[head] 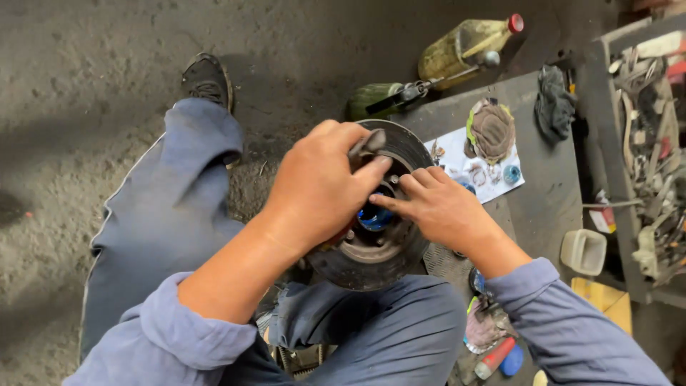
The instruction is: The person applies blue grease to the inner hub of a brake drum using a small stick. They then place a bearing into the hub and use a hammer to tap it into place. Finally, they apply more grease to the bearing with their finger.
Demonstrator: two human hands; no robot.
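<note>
So the brake disc point(375, 246) sits dead centre of the frame, resting on the person's lap, hub side up, with something blue point(374, 216) down in the centre bore. Left hand point(318, 189) is clenched round a dark metal tool point(366, 143) right over the hub, and the right hand point(439, 207) isn't grasping anything, just fingertips pressed at the bore edge. Looks to me like they're mid-way through working that blue part in the hub. Next bit probably needs the disc kept steady on the knees while the tool goes in straight.

Around it: a grey bench point(543, 193) to the right with a paper sheet point(475, 171) of small parts and a worn glove point(491, 129), a dark rag point(554, 104), a white tub point(584, 250). Upper centre on the floor, an oily bottle point(464, 46) and a green can point(375, 100). Tool tray point(654, 143) far right. The left hand hides most of the hub.
</note>
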